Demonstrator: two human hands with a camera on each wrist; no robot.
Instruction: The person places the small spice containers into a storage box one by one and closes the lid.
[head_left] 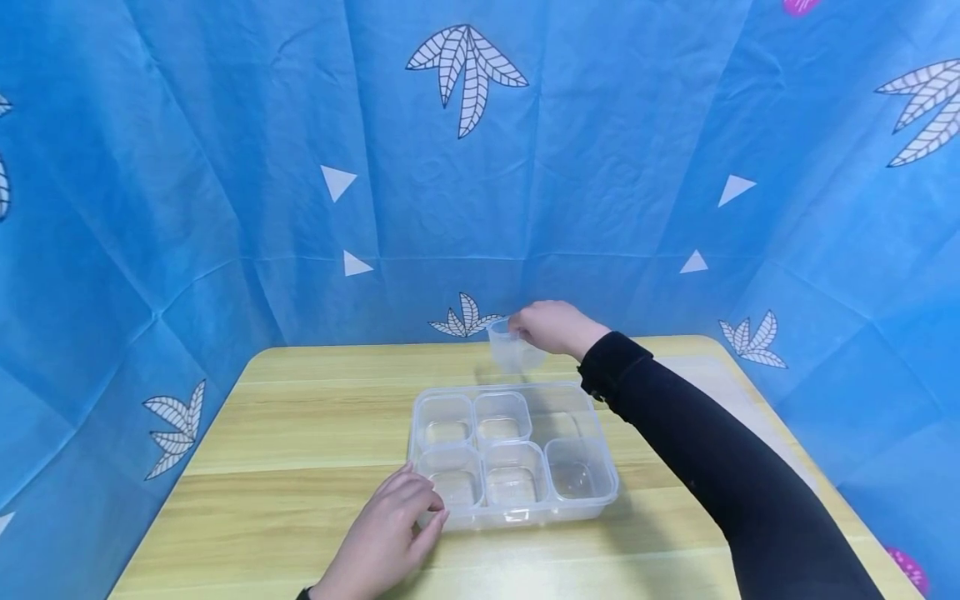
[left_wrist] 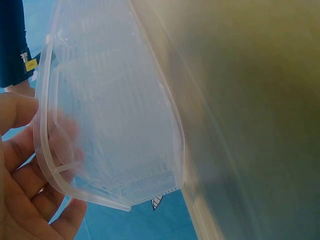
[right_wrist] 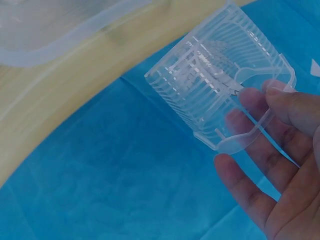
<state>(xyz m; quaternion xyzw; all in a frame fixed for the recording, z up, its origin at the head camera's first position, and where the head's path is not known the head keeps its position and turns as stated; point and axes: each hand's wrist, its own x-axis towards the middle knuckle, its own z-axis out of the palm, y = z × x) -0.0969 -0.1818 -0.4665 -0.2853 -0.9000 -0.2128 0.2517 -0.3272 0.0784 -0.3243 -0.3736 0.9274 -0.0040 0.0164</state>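
Note:
A clear plastic box [head_left: 517,518] lies on the table and holds several small square plastic cups, two in its back row and three in front. The bare floor of the box shows at its back right. My left hand [head_left: 386,529] grips the box's front left corner, thumb and fingers on either side of the rim [left_wrist: 44,150]. Beyond the box's far edge, my right hand [head_left: 558,327] pinches another clear plastic cup [head_left: 516,352] by its rim. In the right wrist view, the ribbed walls of this cup [right_wrist: 210,75] show, with fingertips inside its mouth.
The wood-grain table [head_left: 300,417] has a rounded far edge close behind the raised cup. A pale translucent sheet [head_left: 720,392] lies along the right side, partly behind the right sleeve [head_left: 697,458]. Blue patterned cloth [head_left: 600,167] hangs around the table.

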